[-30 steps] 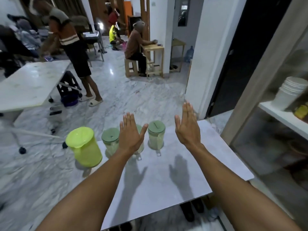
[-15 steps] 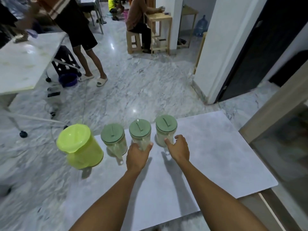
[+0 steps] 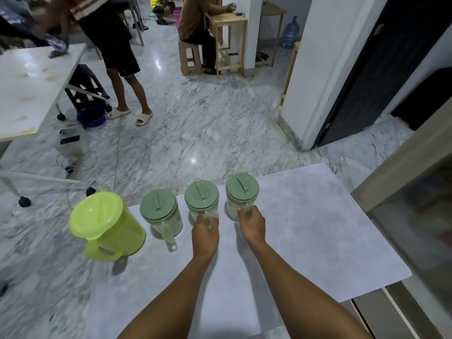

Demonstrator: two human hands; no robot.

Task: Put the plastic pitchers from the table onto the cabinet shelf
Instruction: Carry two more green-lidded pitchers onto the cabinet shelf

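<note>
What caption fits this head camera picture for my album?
Left hand and right hand each grip a clear green-lidded pitcher on the grey table.

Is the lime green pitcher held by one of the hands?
No: the lime green pitcher stands untouched at the table's left end, while the left hand and right hand each grip a clear pitcher.

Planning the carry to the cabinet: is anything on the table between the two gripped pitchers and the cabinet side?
Nothing visible. The left hand and right hand each grip a clear pitcher's handle; the table to their right is bare up to the cabinet frame. The shelf itself is out of view.
</note>
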